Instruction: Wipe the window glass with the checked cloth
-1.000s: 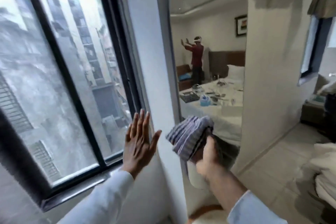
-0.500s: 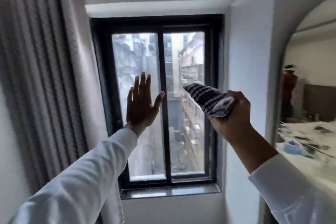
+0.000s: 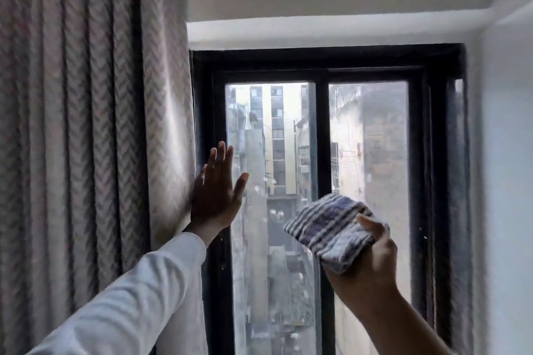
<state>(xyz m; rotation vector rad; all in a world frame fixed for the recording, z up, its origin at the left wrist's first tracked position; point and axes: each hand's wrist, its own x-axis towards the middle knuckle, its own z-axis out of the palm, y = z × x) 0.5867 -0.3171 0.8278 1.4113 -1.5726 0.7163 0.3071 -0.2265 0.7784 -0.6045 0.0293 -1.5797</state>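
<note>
The right hand grips the folded checked cloth, fingers closed around it, raised near the window glass, ready to wipe. The left hand, fingers spread and empty, is raised by the curtain, probably keeping it aside.

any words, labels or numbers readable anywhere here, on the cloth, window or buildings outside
None can be read.
Checked cloth: stripes and checks only, no label showing.
Window frame: plain black, no marking.
Buildings behind the glass: too blurred to show any signs.
</note>
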